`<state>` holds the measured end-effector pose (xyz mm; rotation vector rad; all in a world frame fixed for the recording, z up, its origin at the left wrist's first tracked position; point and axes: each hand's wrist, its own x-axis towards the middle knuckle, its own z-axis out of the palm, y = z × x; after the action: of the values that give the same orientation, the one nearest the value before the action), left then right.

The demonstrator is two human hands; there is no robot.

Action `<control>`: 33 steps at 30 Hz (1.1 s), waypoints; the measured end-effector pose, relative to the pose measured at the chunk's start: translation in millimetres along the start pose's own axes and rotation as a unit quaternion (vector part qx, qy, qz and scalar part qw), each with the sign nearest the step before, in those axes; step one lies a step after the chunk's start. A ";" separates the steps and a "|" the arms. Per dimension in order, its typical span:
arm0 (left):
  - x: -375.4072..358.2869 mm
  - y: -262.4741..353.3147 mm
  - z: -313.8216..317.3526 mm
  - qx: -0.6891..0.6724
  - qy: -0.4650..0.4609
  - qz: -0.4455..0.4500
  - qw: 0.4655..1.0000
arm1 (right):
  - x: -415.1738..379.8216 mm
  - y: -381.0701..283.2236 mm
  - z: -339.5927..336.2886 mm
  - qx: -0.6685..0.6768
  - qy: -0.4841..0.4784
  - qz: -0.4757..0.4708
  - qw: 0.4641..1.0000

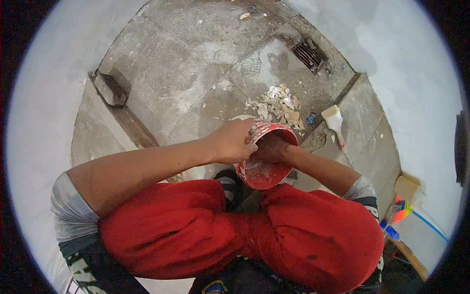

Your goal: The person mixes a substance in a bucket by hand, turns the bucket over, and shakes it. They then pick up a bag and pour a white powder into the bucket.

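Observation:
A red bucket [264, 179], smeared with white along its rim, is tipped between my knees with its mouth toward me. My left hand [237, 141] is closed on the bucket's rim at the left, thumb at the edge. My right hand [272, 148] reaches inside the bucket; its fingers are in shadow, and I cannot make out whether they hold anything. Just beyond the bucket lies a pile of pale broken flakes [281, 105] on the floor.
A white-headed brush [333, 119] rests on the ledge at the right. Farther off are a floor drain grate [308, 55] and, at the left, a grey block [110, 89]. White walls close in on both sides. Brightly coloured packaging [402, 209] lies at the lower right.

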<state>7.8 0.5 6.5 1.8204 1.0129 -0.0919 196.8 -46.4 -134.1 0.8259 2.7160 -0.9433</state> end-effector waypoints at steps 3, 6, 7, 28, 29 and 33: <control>-1.4 -1.0 0.0 -0.004 0.007 -0.019 1.000 | -3.1 -13.6 -36.1 0.176 0.021 0.048 0.983; -0.1 -7.1 4.4 -0.041 0.017 -0.002 0.999 | -3.7 -1.7 -21.8 0.145 0.026 0.010 0.989; 0.1 -7.9 4.6 -0.037 0.022 0.004 0.999 | -4.1 4.2 -11.6 0.087 -0.005 0.005 0.996; 3.5 -8.0 5.0 -0.026 0.020 0.028 0.999 | -4.3 6.4 19.2 0.190 0.087 0.008 0.978; 3.6 -8.7 5.4 -0.030 0.020 0.018 0.999 | -3.6 7.1 13.7 0.205 0.044 0.028 0.977; -1.8 -2.9 -0.9 -0.020 0.016 -0.004 1.000 | -1.3 16.2 9.1 -0.050 -0.035 -0.041 0.997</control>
<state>4.4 0.5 5.7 1.7871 1.0371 -0.0459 206.4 -41.9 -149.5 0.6563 2.7284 -0.8283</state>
